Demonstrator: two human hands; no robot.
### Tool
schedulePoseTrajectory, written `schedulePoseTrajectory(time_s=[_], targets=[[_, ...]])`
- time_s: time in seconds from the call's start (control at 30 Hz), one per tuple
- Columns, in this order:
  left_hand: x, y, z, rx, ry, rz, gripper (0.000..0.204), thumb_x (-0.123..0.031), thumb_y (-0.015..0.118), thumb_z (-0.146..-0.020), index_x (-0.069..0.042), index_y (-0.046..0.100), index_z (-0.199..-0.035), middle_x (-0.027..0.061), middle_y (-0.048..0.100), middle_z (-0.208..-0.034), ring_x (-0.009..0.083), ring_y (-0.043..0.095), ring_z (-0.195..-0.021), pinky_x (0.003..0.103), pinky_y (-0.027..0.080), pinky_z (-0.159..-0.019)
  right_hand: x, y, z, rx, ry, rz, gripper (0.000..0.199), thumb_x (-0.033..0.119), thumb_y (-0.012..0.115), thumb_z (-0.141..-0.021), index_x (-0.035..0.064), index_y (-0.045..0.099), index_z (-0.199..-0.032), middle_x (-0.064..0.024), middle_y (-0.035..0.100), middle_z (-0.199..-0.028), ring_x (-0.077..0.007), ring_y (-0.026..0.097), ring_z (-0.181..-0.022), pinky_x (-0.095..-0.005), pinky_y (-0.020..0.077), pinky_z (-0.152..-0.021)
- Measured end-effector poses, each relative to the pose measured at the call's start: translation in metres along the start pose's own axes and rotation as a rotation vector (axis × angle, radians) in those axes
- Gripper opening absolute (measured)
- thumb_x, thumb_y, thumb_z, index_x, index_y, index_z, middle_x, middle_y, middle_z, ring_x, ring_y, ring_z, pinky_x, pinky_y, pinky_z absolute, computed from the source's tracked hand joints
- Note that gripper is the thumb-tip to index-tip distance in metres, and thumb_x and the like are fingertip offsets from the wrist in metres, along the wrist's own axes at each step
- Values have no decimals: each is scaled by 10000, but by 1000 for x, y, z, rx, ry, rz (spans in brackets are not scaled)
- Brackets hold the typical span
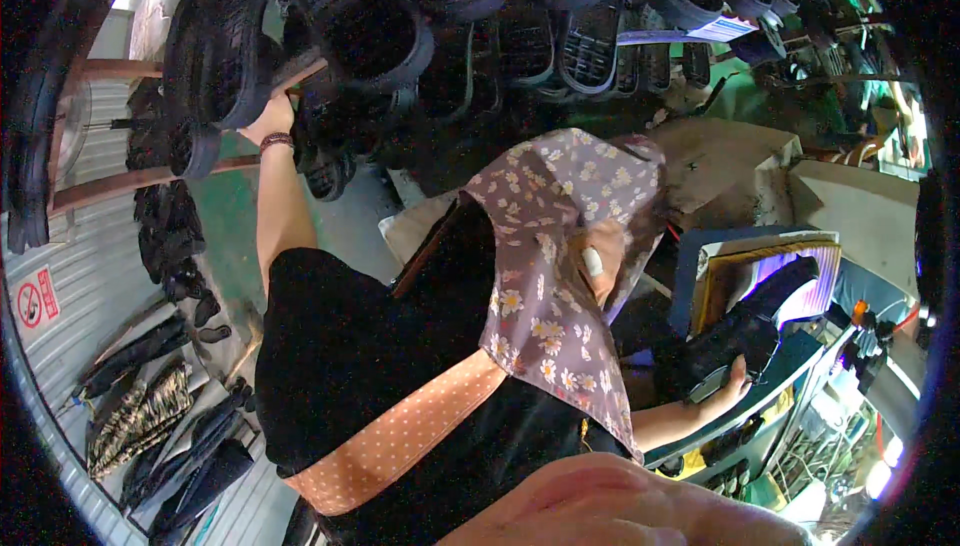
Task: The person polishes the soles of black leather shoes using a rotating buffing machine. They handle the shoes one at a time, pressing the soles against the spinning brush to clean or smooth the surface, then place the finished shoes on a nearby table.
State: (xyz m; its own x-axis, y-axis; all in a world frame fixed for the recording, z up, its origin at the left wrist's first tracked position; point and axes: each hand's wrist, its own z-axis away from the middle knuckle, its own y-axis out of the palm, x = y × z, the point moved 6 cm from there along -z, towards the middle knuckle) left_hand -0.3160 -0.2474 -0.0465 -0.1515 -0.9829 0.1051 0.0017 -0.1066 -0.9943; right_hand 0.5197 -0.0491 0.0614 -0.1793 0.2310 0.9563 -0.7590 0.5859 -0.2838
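My left arm reaches up to the far left, with a dark bracelet at the wrist. There my left hand point(268, 120) closes on the lower part of a black shoe sole point(243, 46), which hides most of its fingers. On the right, my right hand point(728, 396) is wrapped round the lower side of a black shoe point(735, 344). One end of that shoe points up and right, and its details are lost in shadow. A floral apron point(560, 316) and black clothing lie between my arms.
Several black soles point(585, 51) hang on the rack along the far side. Cardboard boxes point(735, 161) stand at the right, above a blue tray point(690, 291) with yellowish sheets. A bench edge point(790, 386) runs below my right hand. Dark material point(140, 416) lies by the corrugated left wall.
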Motion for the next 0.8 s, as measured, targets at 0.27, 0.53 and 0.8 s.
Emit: schedulePoseTrajectory(time_s=[0.27,0.53,0.8], targets=[[55,52,-83,-206,131,86,579,-483,481,-882,-50,559,-1260,172,561,-1282,332,538,-1167,438,414,-989,-5,13,-9,-4,-16,9,410,162,715,-640,-19,631,-999,-145,613,-954,-276,564,-805,-415,456,-761],[83,-13,-2,349,-310,1538,438,-351,605,-864,-15,626,-1145,131,635,-1168,275,600,-1064,411,485,-903,-11,14,-12,8,-13,19,380,171,701,-657,-13,635,-983,-144,607,-949,-274,555,-815,-411,445,-774],[-8,22,138,1115,56,1279,338,-255,668,-851,-8,635,-1079,71,656,-1026,190,633,-881,323,501,-813,-12,10,-11,-6,-8,75,448,237,715,-692,-28,618,-1041,-129,611,-985,-249,564,-857,-374,451,-809]])
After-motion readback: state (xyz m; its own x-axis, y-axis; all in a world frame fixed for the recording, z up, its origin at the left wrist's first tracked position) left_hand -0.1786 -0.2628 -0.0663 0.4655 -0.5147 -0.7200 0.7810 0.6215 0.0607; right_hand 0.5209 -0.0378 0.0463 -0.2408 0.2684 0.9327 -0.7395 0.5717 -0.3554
